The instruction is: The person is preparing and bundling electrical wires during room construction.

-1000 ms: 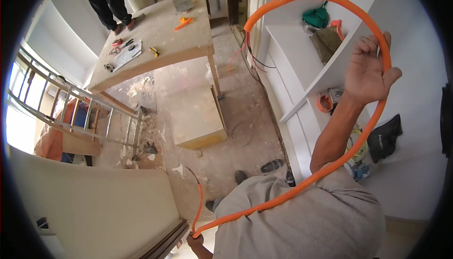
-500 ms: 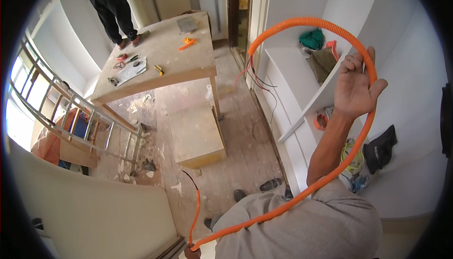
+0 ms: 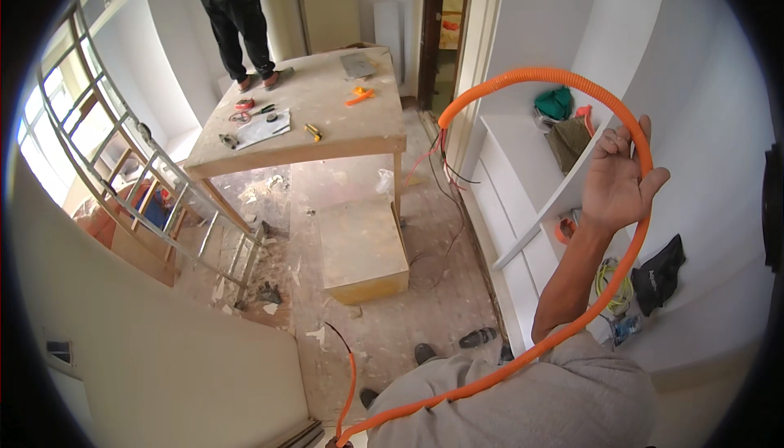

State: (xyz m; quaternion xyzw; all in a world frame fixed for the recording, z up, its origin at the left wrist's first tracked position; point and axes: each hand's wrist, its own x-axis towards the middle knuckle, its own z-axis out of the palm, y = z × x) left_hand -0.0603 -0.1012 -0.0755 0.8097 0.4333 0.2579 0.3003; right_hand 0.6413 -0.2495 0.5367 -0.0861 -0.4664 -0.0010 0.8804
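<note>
My right hand point(image 3: 618, 182) is raised at the right. Orange corrugated conduit point(image 3: 545, 343) rests in the crook of its thumb, and its fingers are curled. From there the conduit arches up and left to a cut end, where red and dark wires point(image 3: 442, 144) hang out. Its other run crosses my grey shirt down to my left hand point(image 3: 336, 443), a small part of which shows at the lower edge, closed around the conduit. A short orange piece point(image 3: 349, 391) rises beside that hand, with a dark wire at its tip.
A wooden table point(image 3: 298, 150) holds tools and orange scraps; a person point(image 3: 235, 19) stands on it. A wooden box point(image 3: 363, 244) sits on the littered floor. A ladder point(image 3: 175, 203) leans at left. White shelves point(image 3: 510, 162) at right carry cloths, cable and a black bag point(image 3: 658, 276).
The view has shifted, so the room sits lower and farther right. The arch of conduit and my right hand appear lower. My left hand has slipped mostly below the lower edge.
</note>
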